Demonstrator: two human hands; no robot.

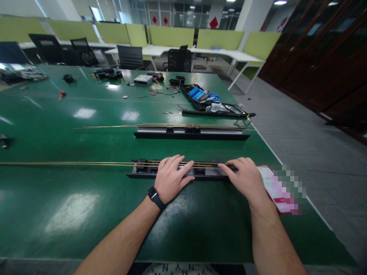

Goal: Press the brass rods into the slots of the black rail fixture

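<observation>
A long black rail with a grey channel (215, 173) lies crosswise in front of me, with black blocks (200, 168) set in it. Thin brass-coloured rods (86, 164) run along its top and stretch far out past its left end. My left hand (172, 173), with a dark watch on the wrist, rests across the rail and rods, fingers spread. At the rail's right end, my right hand (243, 173) has its thumb and fingers closed around a small dark part by the rod tips. The fingers mostly cover that part.
A second black rail (192, 135) with thin rods lies beyond, parallel to the first. Further back sits a black tray (190, 95) holding cables and blue pieces. A pink-and-white sheet or booklet (275, 189) is beside my right wrist, near the green table's (114, 221) right edge.
</observation>
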